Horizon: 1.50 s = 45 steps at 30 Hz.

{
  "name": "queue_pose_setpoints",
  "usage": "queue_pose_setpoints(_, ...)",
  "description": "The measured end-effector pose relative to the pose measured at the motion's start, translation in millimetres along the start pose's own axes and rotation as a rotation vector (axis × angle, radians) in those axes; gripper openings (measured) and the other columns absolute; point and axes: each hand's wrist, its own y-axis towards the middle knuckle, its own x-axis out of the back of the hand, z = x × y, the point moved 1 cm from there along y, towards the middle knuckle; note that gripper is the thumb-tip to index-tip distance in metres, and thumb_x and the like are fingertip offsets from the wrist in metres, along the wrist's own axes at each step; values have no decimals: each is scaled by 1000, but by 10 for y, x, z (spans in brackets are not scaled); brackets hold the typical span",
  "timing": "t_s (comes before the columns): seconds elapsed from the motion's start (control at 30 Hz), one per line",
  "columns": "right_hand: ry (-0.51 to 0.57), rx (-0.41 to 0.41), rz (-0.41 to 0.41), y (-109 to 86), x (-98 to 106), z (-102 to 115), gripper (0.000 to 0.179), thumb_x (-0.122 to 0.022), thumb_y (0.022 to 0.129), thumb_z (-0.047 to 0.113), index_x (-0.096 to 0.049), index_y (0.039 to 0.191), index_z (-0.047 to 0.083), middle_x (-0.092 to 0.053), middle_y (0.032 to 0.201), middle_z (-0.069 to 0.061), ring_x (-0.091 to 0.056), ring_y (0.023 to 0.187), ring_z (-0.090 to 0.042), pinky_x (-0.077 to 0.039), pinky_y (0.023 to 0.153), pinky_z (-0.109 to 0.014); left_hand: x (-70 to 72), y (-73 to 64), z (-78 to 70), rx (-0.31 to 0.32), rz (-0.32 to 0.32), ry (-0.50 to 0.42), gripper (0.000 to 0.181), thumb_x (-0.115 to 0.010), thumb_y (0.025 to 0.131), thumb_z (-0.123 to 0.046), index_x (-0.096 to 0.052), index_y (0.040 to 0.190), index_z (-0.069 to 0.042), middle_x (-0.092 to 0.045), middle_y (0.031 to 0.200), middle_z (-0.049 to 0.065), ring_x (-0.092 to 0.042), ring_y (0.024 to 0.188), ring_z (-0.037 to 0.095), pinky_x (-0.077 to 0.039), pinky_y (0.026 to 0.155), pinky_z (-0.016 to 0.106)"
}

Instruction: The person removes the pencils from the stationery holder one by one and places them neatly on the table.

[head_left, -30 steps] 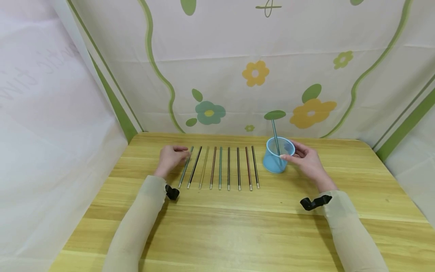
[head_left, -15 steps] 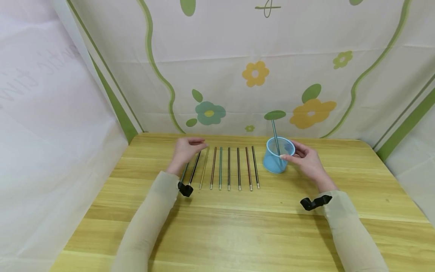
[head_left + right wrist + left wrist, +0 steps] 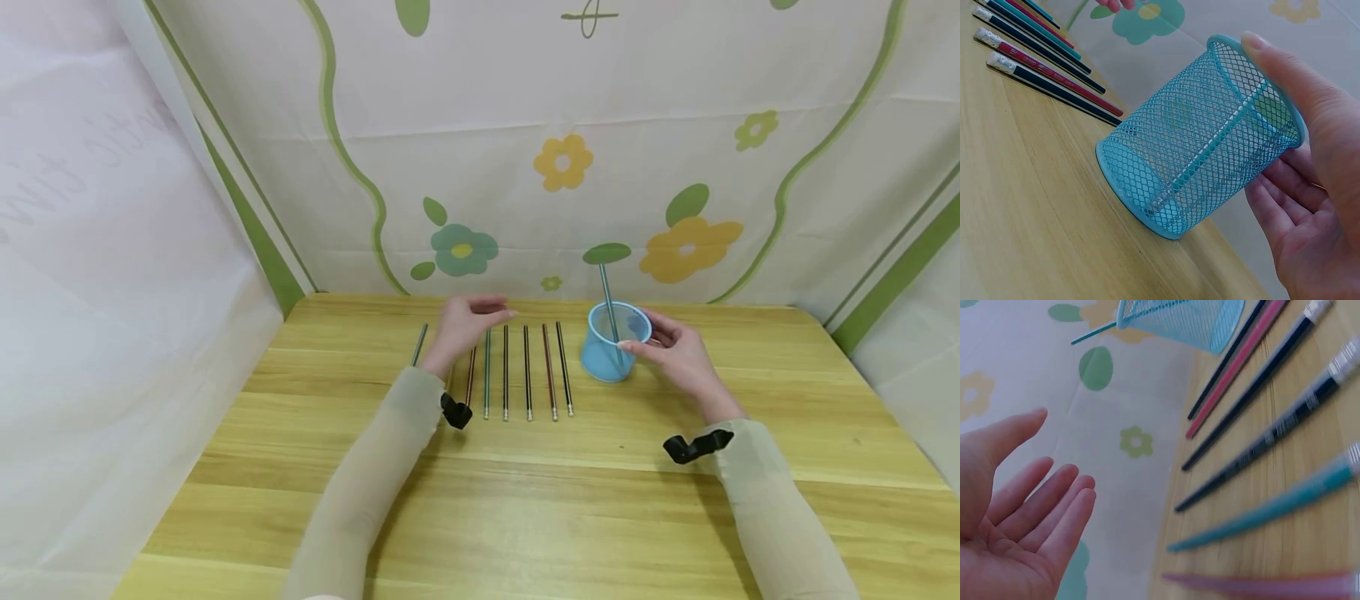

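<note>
My left hand (image 3: 459, 331) hovers over the far ends of a row of pencils, its palm and loosely bent fingers bare in the left wrist view. Black, red and teal pencils with white erasers lie side by side on the table, among them a teal pencil (image 3: 487, 375) and a red pencil (image 3: 550, 371); the left hand and sleeve partly cover those at the left end. At the row's right, my right hand (image 3: 678, 354) grips a blue mesh pencil cup (image 3: 600, 360), thumb at its rim and fingers behind. One teal pencil (image 3: 607, 287) leans inside, eraser down in the right wrist view.
The wooden table (image 3: 525, 517) runs up to a white flowered cloth (image 3: 487, 167) just behind the pencils and the cup. Another white cloth (image 3: 112, 292) hangs on the left side. A black wrist mount (image 3: 456, 412) sits low over the pencils' near ends.
My left hand has moved rightward across the row, from the leftmost teal pencil to above the middle ones, carrying nothing visible. The right hand and pencil cup have stayed in place.
</note>
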Motion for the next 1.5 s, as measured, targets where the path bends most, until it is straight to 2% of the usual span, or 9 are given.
queue_pose_setpoints(0.3,-3,1,5,6,-9,-5,79,-82,89,30,-44,154,7,-50,149,-20,-51,132,-32,-49,92,-13,-384,145,-148,-58,44,-62,37,-83,89,-26,-74,123,-14,-73,111,-4,-67,102,11,-56,91,29)
queue_pose_setpoints(0.5,-10,11,3,3,-18,3,78,-83,89,31,-45,153,6,-51,147,-20,-53,131,-30,-49,92,-13,-609,233,-285,-73,71,-94,36,-84,88,-24,-74,122,-14,-73,110,-6,-67,100,9,-56,88,26)
queue_pose_setpoints(0.6,-10,12,1,3,-24,8,78,-82,89,31,-46,153,5,-52,147,-21,-54,130,-28,-49,92,-13,-727,287,-316,-79,77,-107,35,-84,88,-25,-75,122,-17,-73,110,-7,-67,99,7,-56,86,24)
queue_pose_setpoints(0.9,-6,5,2,1,-27,16,75,-81,91,27,-45,153,6,-51,148,-20,-53,130,-28,-49,92,-13,-1083,421,-382,-71,82,-146,36,-84,88,-22,-74,121,-13,-73,111,-6,-66,100,7,-56,85,22)
queue_pose_setpoints(1.17,-3,8,8,4,-30,15,75,-80,92,28,-44,153,5,-49,149,-21,-51,133,-32,-49,92,-13,-1283,478,-339,-57,92,-121,41,-83,89,-23,-73,125,-8,-73,113,-2,-66,99,5,-55,85,20)
queue_pose_setpoints(1.33,-5,12,4,7,-30,6,73,-79,93,26,-45,153,5,-50,148,-21,-52,132,-30,-49,92,-13,-1377,508,-302,-28,71,-118,32,-84,88,-22,-77,117,-11,-74,102,-9,-66,93,2,-54,83,18)
queue_pose_setpoints(1.5,-3,20,5,5,-29,10,72,-79,93,25,-46,152,4,-50,147,-22,-54,130,-26,-50,92,-13,-1427,511,-332,-29,52,-106,23,-83,89,-19,-79,110,-11,-74,97,-9,-67,91,3,-55,81,18)
